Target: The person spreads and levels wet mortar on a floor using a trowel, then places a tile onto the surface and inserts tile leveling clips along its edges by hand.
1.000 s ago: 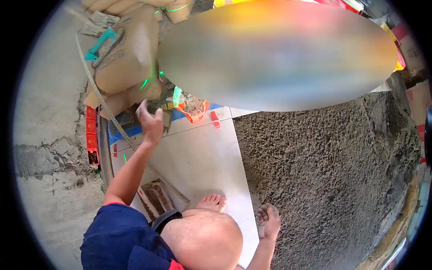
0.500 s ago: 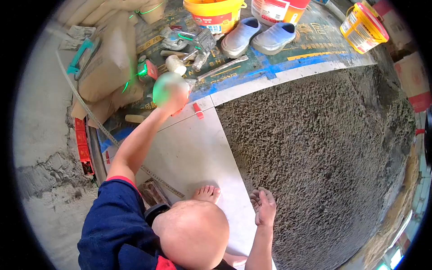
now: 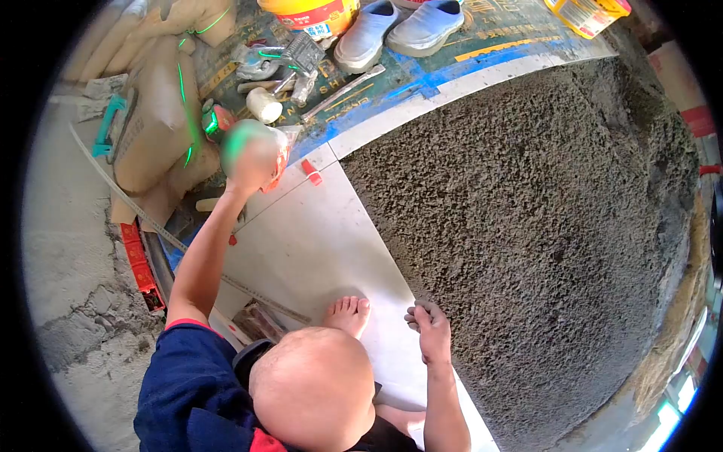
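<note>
My left hand (image 3: 250, 162) is stretched forward at the far end of the white tile (image 3: 301, 226), and a blur hides its fingers. Right beside it lies a clear plastic bag with red pieces (image 3: 281, 160); whether I grip it cannot be seen. A red clip (image 3: 311, 172) stands on the tile seam nearby. My right hand (image 3: 431, 330) hovers near the tile's right edge, beside the grey mortar bed (image 3: 527, 248). Its fingers are curled in, and anything inside them is too small to name.
A white-headed mallet (image 3: 263, 105), grey shoes (image 3: 425, 29) and a yellow bucket (image 3: 312, 16) sit on the green board. Filled sacks (image 3: 154, 113) lie at left, near a teal-handled tool (image 3: 109, 126). A measuring tape (image 3: 151, 220) crosses the left side.
The view has shifted, so the bucket, shoes and tools sit higher and further left. My left hand stays by the bag of red pieces. My right hand's fingers have curled in more.
</note>
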A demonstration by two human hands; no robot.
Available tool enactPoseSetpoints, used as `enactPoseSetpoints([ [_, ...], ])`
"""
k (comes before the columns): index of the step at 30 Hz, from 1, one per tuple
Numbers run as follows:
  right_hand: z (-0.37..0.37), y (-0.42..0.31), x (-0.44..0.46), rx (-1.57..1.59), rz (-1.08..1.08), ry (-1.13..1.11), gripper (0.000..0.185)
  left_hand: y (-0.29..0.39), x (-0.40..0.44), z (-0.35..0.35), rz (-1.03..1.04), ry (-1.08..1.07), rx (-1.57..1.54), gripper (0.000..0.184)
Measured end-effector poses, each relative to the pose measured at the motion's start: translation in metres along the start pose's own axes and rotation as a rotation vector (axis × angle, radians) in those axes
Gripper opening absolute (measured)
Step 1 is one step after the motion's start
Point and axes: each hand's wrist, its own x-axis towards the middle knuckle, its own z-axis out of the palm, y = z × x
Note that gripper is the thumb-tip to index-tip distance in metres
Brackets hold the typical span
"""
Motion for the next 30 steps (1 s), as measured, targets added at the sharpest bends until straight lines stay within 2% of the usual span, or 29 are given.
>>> enactPoseSetpoints([
  [4, -0.002, 0.004, 0.002, -0.006, 0.006, 0.007, 0.033, -0.01, -0.005, 0.005, -0.001, -0.068, 0.032, 0.044],
  [5, -0.002, 0.004, 0.002, -0.005, 0.008, 0.007, 0.033, -0.028, -0.01, 0.021, -0.028, 0.01, -0.334, 0.043],
  [7, -0.003, 0.005, 0.002, 0.007, 0.009, 0.004, 0.033, -0.029, -0.014, 0.02, -0.057, 0.086, -0.701, 0.043],
  [8, -0.003, 0.005, 0.002, 0.006, 0.012, 0.005, 0.033, -0.031, -0.018, 0.018, -0.246, -0.092, -1.132, 0.043],
  [10, -0.003, 0.005, 0.002, 0.03, 0.011, -0.007, 0.033, -0.011, -0.028, 0.004, -0.445, -0.29, -1.559, 0.042],
  [12, -0.003, 0.007, 0.004, -0.017, 0.0, -0.004, 0.032, 0.016, -0.038, -0.004, -0.345, -0.489, -2.119, 0.044],
  [13, -0.002, 0.006, 0.002, -0.056, -0.011, -0.001, 0.032, 0.023, -0.038, -0.007, -0.351, -0.526, -2.122, 0.044],
  [15, -0.01, 0.008, -0.015, -0.265, -0.003, -0.04, 0.036, 0.055, -0.04, -0.003, -0.036, -0.73, -2.324, 0.047],
  [17, -0.02, 0.005, -0.038, -0.554, -0.122, -0.202, 0.038, 0.101, -0.057, -0.026, -0.466, -0.506, -2.296, 0.037],
  [19, -0.031, 0.032, -0.053, -0.597, 0.095, -0.459, 0.039, 0.105, -0.056, 0.003, -0.209, -0.837, -2.331, 0.033],
  [20, -0.036, 0.048, -0.057, -0.643, 0.147, -0.532, 0.039, 0.119, -0.061, 0.019, -0.218, -0.9, -2.349, 0.033],
  [22, -0.043, 0.083, -0.072, -0.657, 0.253, -0.638, 0.04, 0.136, -0.075, 0.035, -0.085, -1.26, -2.06, 0.025],
  [24, -0.052, 0.113, -0.065, -0.579, 0.313, -0.677, 0.039, 0.16, -0.098, 0.033, -0.311, -1.477, -1.737, 0.022],
  [25, -0.057, 0.126, -0.061, -0.497, 0.364, -0.72, 0.038, 0.177, -0.11, 0.037, -0.278, -1.582, -1.678, 0.021],
  [26, -0.066, 0.134, -0.052, -0.204, 0.432, -0.693, 0.034, 0.189, -0.121, 0.043, -0.242, -1.685, -1.612, 0.02],
  [27, -0.082, 0.13, -0.032, -0.168, 0.382, -0.687, 0.03, 0.194, -0.127, 0.048, -0.234, -1.7, -1.608, 0.02],
  [28, -0.092, 0.076, -0.031, -0.252, 0.443, -0.452, 0.028, 0.203, -0.135, 0.053, -0.151, -1.842, -1.513, 0.021],
  [29, -0.112, 0.081, -0.024, 0.075, 0.259, -0.192, 0.031, 0.223, -0.142, 0.057, -0.03, -1.99, -1.418, 0.022],
  [30, -0.116, 0.052, -0.03, 0.444, 0.104, 0.019, 0.036, 0.235, -0.149, 0.064, 0.079, -1.989, -1.268, 0.022],
])
